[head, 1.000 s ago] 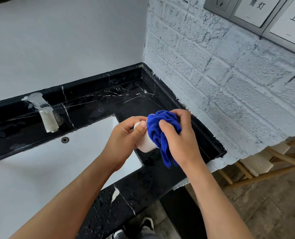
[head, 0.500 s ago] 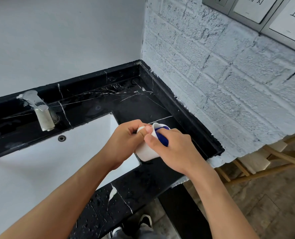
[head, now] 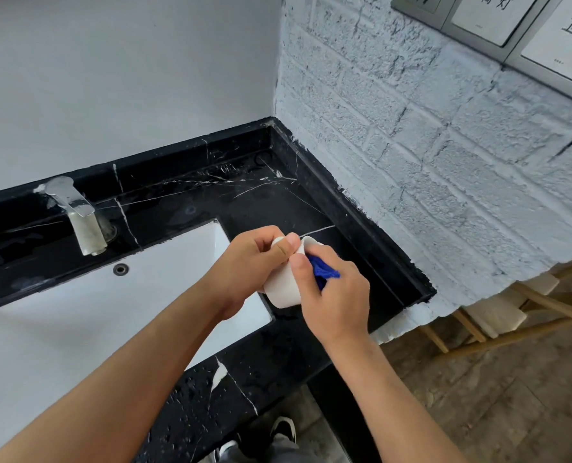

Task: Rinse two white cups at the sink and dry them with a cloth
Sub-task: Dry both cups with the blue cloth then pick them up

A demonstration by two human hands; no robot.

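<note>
White cup (head: 282,285) tilted, mouth toward far right.

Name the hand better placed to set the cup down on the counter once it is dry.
Left, probably. The left hand already grips the cup by its wall, while the right hand is busy with the blue cloth.

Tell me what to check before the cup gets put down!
1. Left hand holds the cup: ok.
2. Right hand pushes the cloth inside the cup: ok.
3. Cup inside dry: cannot tell, the cloth hides it.
4. Countertop right of the sink bare for setting down: ok.
5. Front edge of countertop dry: not ok, droplets show.
6. Second cup done: cannot tell, not in view.
</note>
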